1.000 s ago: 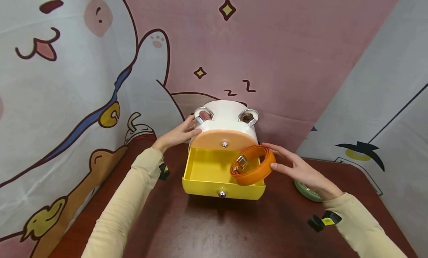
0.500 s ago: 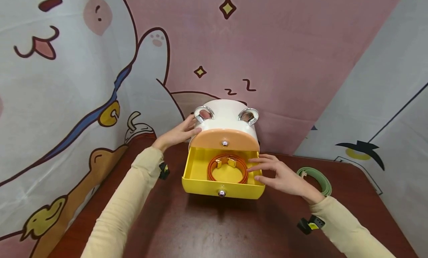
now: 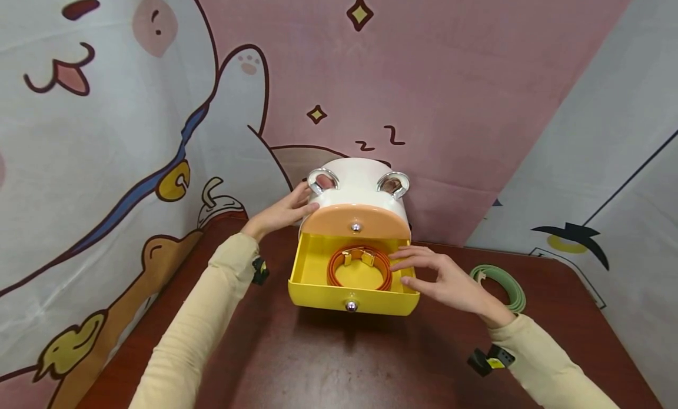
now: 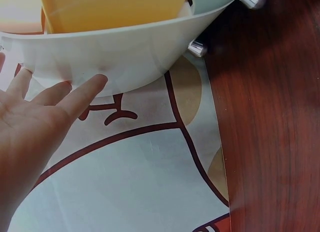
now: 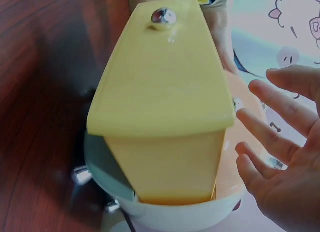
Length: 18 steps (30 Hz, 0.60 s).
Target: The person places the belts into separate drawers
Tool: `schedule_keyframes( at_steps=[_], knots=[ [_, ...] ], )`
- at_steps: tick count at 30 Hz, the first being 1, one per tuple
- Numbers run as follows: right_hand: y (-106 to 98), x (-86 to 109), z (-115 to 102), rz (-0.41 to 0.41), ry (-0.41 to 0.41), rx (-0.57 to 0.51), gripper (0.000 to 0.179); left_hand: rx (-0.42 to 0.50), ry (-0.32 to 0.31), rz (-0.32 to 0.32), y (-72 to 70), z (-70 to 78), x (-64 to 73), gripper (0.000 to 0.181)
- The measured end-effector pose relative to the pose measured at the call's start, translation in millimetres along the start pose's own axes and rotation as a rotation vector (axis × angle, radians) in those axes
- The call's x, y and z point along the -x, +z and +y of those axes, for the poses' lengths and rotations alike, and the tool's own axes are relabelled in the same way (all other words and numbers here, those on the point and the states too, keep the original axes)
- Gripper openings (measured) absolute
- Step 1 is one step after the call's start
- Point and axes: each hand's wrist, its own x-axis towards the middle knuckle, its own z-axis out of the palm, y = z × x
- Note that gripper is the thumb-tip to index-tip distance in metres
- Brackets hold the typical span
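A small white cabinet (image 3: 357,182) with silver ring ears has its yellow drawer (image 3: 318,295) pulled out. Inside the drawer lies a coiled orange belt (image 3: 379,265), its gold buckle parts toward the back. My left hand (image 3: 283,212) rests with extended fingers against the cabinet's left side; the left wrist view shows those fingertips (image 4: 100,81) at the white wall. Over the drawer's right edge hovers my right hand (image 3: 445,279), fingers spread and holding nothing, fingertips close beside the belt. In the right wrist view the drawer front hides the belt.
A coiled green belt (image 3: 514,288) lies on the dark red table (image 3: 339,362), right of the cabinet and partly behind my right wrist. An upper peach drawer (image 3: 339,219) with a silver knob is closed. A printed cartoon cloth (image 3: 450,103) hangs close behind.
The right hand held the orange belt tilted over the drawer, then let it go flat inside. Since then that hand has barely shifted. The left hand has stayed on the cabinet.
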Motion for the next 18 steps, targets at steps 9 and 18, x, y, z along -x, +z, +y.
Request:
schedule_keyframes(
  at_steps=[9,18],
  knots=[
    [12,1.6,-14,0.018,-0.056,-0.120,0.028,-0.020,0.013,0.023,2.1,-2.1,-1.5,0.072],
    [27,2.9,-22,-0.046,-0.069,-0.242,0.024,-0.043,0.090,0.065,0.5,0.8,-2.6,0.066]
  ],
)
